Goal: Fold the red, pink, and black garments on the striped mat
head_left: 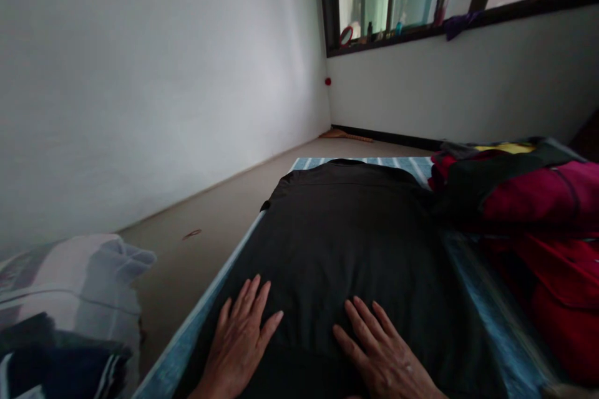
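A black garment (346, 237) lies spread out, back side up as far as I can tell, over a blue and white striped cloth (187, 340). Flat on its lower left part rests my left hand (241, 333), fingers apart and pointing away from me. My right hand (381, 349) lies on the lower right part, its fingers also stretched out. Neither hand holds anything. Faint wrinkles run through the fabric between and beyond the hands. The garment's collar end is at the far side.
Folded dark and pink clothes (538, 190) are piled at the right, above a red item (568, 305). At the left sits a pale checked cloth (79, 274) with dark clothes. Beyond are a white wall (154, 75) and a window sill (402, 34) with small bottles.
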Demonstrator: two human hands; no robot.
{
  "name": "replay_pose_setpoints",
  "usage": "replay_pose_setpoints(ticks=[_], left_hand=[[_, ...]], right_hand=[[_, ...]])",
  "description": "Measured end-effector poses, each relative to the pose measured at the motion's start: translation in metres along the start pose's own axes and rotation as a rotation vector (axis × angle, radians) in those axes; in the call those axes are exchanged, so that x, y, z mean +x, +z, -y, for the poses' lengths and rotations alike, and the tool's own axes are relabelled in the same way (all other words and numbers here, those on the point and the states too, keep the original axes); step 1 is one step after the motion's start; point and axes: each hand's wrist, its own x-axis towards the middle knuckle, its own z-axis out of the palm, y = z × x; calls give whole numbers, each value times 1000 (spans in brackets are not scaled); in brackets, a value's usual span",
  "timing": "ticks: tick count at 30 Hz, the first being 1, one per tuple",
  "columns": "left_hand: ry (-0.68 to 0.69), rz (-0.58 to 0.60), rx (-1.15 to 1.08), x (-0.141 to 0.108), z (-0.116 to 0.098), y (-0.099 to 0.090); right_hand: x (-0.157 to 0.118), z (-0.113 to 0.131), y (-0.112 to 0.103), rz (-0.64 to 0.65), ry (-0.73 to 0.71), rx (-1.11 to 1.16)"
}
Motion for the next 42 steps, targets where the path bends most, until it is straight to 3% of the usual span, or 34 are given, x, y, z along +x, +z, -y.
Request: replay_pose_setpoints(ticks=[7, 11, 15, 18, 23, 28, 31, 35, 39, 42], left_hand=[[-68, 108, 22, 7, -2, -8], [40, 56, -39, 35, -23, -24], [161, -35, -101, 77, -63, -35], [181, -10, -87, 98, -88, -27], [192, 152, -92, 97, -95, -5], [170, 279, -101, 108, -94, -19], [232, 218, -99, 151, -116, -35], [348, 119, -142, 244, -169, -39], [319, 70, -161, 335, -224, -21], [258, 36, -177, 379, -250, 1]], right_hand=[[3, 2, 4, 45, 26, -20], [11, -4, -6, -20, 58, -5], [31, -36, -35, 45, 184, 118], [46, -74, -48, 140, 335, 144], [39, -130, -23, 175, 525, 79], [15, -148, 11, 183, 529, 21], [10, -149, 19, 139, 484, -29], [8, -152, 27, 41, 394, -132], [5, -159, 33, -58, 301, -242], [3, -163, 41, -77, 270, -259]])
